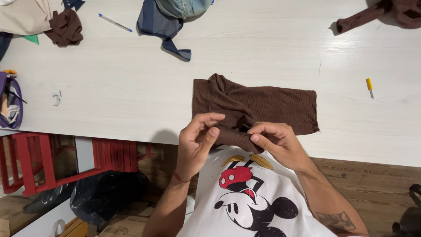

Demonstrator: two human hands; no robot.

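A brown ribbed fabric piece [258,105] lies on the white table [131,83], its near edge hanging over the table's front edge. My left hand [197,140] pinches that near edge between thumb and fingers. My right hand [276,140] grips the same edge a little to the right, fingers curled over the folded cloth. Both hands are held close together just in front of the table edge, above my white printed shirt [250,202].
A yellow-handled small tool [369,86] lies right of the fabric. More brown cloth sits at the far right [386,13] and far left [66,27]. A pen [115,22], blue-grey garments [169,22] and a purple basket [11,101] are further off. A red chair [39,162] and black bag [105,193] stand below.
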